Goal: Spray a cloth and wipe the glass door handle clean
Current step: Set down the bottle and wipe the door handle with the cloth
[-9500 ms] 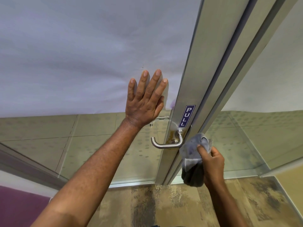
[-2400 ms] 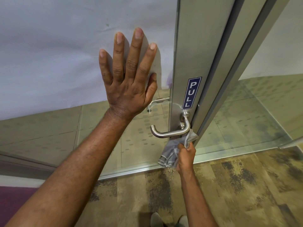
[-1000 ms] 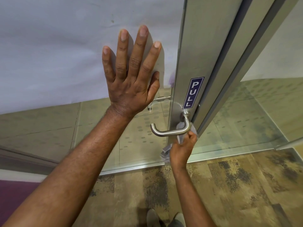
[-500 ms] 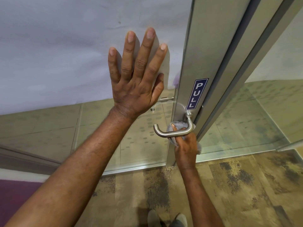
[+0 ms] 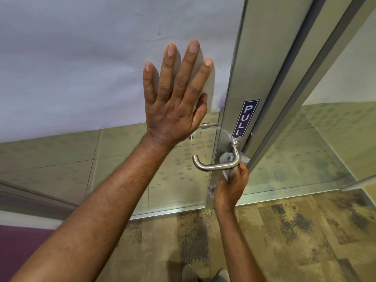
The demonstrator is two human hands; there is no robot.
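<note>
Left hand (image 5: 175, 102) splayed flat on glass door (image 5: 81, 58) to steady it; right hand (image 5: 231, 186) clamps cloth (image 5: 225, 159) behind handle (image 5: 215, 164), prob scrubbing the backside.

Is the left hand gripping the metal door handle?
No, the left hand lies flat and open on the frosted glass, above the door handle, while the right hand presses the cloth behind it.

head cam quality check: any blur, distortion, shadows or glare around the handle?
Head view: lever handle, PULL sticker and left hand are sharp; the carpet smears toward the bottom edge. Wide-angle lens tilts the door frame. Left hand throws a soft shadow on the frosted panel. Small highlights on the handle, no harsh glare. Right hand grips the grey cloth in shade.
</note>
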